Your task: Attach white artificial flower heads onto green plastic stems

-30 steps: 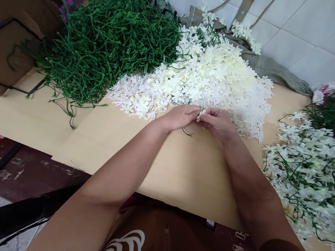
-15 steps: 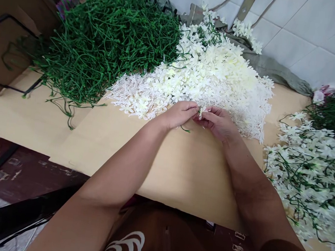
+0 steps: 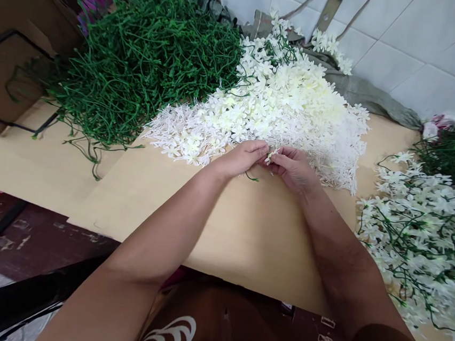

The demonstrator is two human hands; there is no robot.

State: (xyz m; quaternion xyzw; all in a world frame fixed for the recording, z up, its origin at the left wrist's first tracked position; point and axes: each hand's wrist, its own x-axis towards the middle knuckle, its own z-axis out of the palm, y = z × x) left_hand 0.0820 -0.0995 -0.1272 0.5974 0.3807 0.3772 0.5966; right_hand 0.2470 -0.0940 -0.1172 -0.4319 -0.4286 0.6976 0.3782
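My left hand (image 3: 241,159) and my right hand (image 3: 292,168) meet at the near edge of a heap of loose white artificial flowers (image 3: 274,105). Both hands are closed in a pinch. Between their fingertips sits one small white flower (image 3: 270,155). A thin green stem (image 3: 251,178) sticks out under my left hand, so that hand seems to hold it. The hands rest on a light wooden board (image 3: 246,231).
A big tangle of green plastic stems (image 3: 141,60) lies at the back left. Finished stems with white flowers (image 3: 422,237) are piled at the right. A brown cardboard box (image 3: 15,37) stands far left, a tiled wall (image 3: 424,45) behind, a grey-green cloth (image 3: 364,92) along it.
The hands stay pinched together at the same spot; the fingers shift slightly around the flower. The view has drifted a little.
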